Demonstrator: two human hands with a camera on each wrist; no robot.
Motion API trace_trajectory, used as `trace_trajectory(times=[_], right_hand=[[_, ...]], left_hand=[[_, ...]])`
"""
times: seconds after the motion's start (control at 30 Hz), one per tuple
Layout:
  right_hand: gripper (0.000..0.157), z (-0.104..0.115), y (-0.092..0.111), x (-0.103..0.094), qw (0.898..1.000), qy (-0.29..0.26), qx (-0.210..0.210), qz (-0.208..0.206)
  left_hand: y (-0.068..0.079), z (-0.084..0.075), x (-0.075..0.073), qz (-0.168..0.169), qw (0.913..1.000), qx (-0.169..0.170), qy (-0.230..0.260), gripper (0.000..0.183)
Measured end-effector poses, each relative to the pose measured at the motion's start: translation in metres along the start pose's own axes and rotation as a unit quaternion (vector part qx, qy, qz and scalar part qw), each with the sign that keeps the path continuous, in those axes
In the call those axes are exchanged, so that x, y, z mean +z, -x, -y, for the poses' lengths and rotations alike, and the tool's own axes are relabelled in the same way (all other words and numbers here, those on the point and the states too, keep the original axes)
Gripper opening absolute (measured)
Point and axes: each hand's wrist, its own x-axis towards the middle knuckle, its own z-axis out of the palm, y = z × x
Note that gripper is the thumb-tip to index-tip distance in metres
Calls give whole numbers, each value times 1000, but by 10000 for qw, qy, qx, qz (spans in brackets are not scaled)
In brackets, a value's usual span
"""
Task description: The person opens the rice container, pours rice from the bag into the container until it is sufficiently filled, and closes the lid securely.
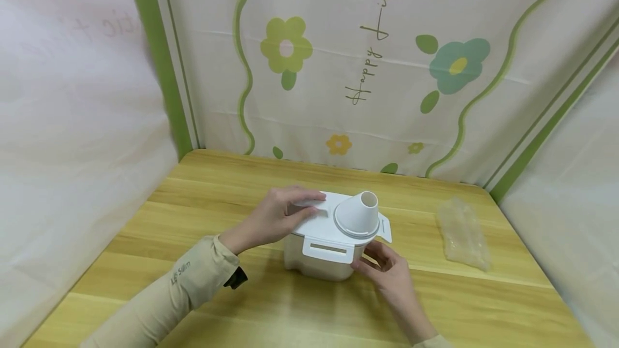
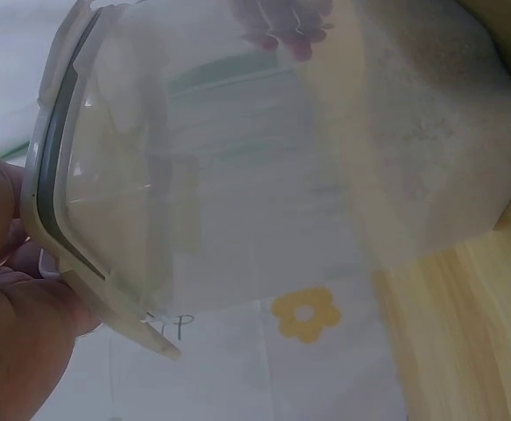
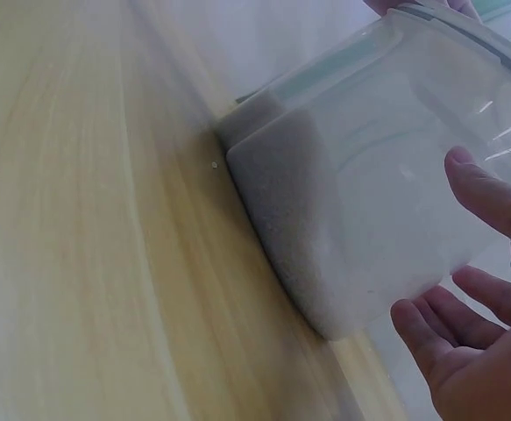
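Observation:
A translucent storage container (image 1: 321,270) with a white lid (image 1: 319,227) stands on the table, fine pale grain (image 3: 277,193) lying in its bottom. A cone-shaped white cup (image 1: 357,214) sits upside down on the lid's right part, its narrow hollow end up. My left hand (image 1: 273,216) grips the lid's left part, thumb and index finger close together over it. Around the container's right end curves my right hand (image 1: 389,270), thumb at the near corner and fingers on the end wall. A slotted side clip (image 1: 329,258) sticks out from the lid's near edge.
A crumpled clear plastic bag (image 1: 463,235) lies on the right part of the wooden table (image 1: 217,192). Printed fabric curtains (image 1: 309,106) enclose the table at the back and both sides. One tiny grain (image 3: 215,165) lies beside the container.

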Motion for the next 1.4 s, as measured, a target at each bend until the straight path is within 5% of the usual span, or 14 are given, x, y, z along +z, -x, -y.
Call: trace_trajectory(times=[0.33, 0.7, 1.13, 1.4], right_hand=[[48, -2, 1, 0, 9996, 101, -239, 56], [51, -4, 0, 0, 9991, 171, -348, 174], [55, -18, -4, -8, 9995, -27, -207, 253], [49, -10, 0, -4, 9970, 195, -690, 274]], left_hand=[[1, 1, -2, -14, 10000, -60, 8, 24], [12, 33, 6, 3, 9993, -369, 58, 26], [10, 28, 5, 279, 9959, -845, -167, 26], [11, 29, 6, 263, 9959, -847, -149, 27]])
